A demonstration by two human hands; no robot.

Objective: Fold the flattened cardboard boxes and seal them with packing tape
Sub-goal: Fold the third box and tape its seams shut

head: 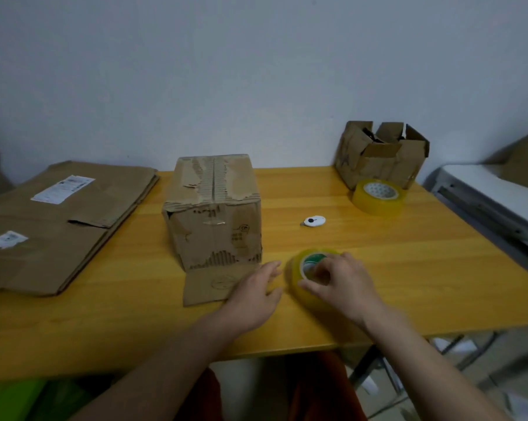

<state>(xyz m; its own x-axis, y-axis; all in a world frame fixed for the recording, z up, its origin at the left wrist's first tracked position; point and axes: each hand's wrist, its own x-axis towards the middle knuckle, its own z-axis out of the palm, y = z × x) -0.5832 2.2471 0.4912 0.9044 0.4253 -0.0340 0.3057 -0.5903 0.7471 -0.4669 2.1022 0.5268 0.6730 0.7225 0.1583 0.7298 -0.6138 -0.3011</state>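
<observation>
Right hand (344, 284) around tape roll (305, 278).

I see the folded brown cardboard box (213, 208) mid-table, flattened brown cardboard sheets (53, 226) to its left, yellowish packing-tape roll (308, 278) front-right.

Bare table (378, 256) between box (214, 214), cutter (315, 221)

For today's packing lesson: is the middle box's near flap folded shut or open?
Open: the flap of the box lies flat on the table.
</observation>
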